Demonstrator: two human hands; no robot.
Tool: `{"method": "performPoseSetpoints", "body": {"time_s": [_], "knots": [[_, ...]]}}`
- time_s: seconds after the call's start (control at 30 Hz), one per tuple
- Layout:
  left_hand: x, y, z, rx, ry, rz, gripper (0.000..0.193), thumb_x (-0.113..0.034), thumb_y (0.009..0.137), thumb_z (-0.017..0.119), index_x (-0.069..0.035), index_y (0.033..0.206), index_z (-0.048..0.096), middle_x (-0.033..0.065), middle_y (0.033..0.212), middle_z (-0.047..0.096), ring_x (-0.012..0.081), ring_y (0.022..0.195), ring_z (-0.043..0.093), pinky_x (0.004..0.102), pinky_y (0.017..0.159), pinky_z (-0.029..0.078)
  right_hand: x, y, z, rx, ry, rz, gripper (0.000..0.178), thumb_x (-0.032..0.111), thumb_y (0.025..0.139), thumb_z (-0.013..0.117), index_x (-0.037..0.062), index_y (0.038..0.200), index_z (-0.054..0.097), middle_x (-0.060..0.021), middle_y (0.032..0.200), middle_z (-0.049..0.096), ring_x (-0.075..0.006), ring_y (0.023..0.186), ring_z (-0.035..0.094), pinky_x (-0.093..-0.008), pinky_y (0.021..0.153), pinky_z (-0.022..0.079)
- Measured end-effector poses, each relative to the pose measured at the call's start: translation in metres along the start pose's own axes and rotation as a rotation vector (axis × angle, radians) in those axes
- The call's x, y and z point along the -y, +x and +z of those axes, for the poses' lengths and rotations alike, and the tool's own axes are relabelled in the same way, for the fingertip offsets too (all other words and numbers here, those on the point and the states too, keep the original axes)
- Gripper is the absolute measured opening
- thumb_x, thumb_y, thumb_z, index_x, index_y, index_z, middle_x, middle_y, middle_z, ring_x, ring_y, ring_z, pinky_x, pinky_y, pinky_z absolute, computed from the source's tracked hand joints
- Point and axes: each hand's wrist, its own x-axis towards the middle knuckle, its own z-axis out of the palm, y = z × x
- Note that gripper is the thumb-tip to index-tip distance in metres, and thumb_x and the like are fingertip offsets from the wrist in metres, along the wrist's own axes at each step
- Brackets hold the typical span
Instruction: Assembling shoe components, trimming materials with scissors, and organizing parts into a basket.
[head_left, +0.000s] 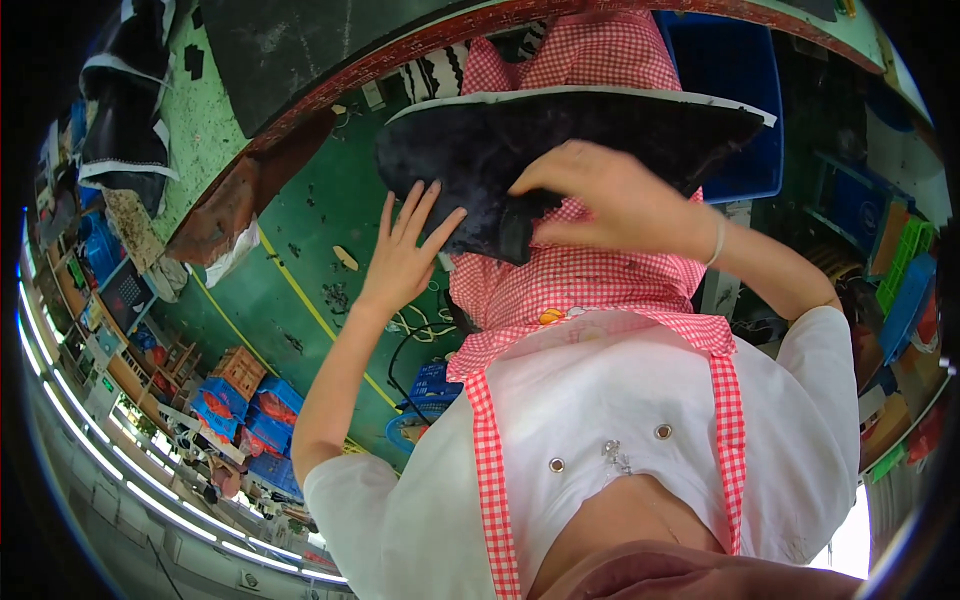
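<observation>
A black boot-shaped piece [440, 150] with a white band along its far edge lies across my lap, over a red-and-white checked apron [590, 285]. My left hand [402, 245] rests on its near left edge, fingers spread and fairly flat. Over the near middle edge is my right hand [615, 205], smeared by motion, its fingers bent and pointing left. Dark material shows between its thumb and fingers; whether they grip it cannot be made out. Part of the piece's near edge is hidden under this hand.
A worktable with a worn red edge [345, 65] curves across the far side. Black boot pieces [125, 130] with white edges lie at its left end. A blue bin [755, 150] stands beyond my lap at right. Blue crates [270, 415] stand on the green floor at left.
</observation>
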Motion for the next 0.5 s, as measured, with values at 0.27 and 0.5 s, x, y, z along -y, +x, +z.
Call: {"method": "performPoseSetpoints", "body": {"time_s": [0.27, 0.5], "knots": [[0.001, 0.04, -0.073, -0.198, -0.337, 0.129, 0.042, -0.003, 0.069, 0.071, -0.013, 0.109, 0.065, 0.0025, 0.103, 0.068, 0.0207, 0.089, 0.067, 0.0346, 0.084, 0.05, 0.022, 0.013, 0.04, -0.083, -0.319, 0.047, 0.05, 0.028, 0.069, 0.073, 0.0026, 0.109, 0.057, -0.0151, 0.107, 0.058, -0.0294, 0.097, 0.056, -0.038, 0.08, 0.049], [-0.025, 0.1, -0.112, -0.283, -0.535, -0.217, 0.031, -0.015, 0.072, 0.076, -0.013, 0.101, 0.065, 0.0035, 0.086, 0.068, 0.018, 0.069, 0.064, 0.0273, 0.061, 0.048, 0.002, 0.01, 0.025, -0.091, 0.532, 0.414, 0.032, 0.027, 0.088, 0.059, -0.0039, 0.089, 0.064, -0.0189, 0.069, 0.062, -0.0312, 0.062, 0.061, -0.0383, 0.06, 0.047]]}}
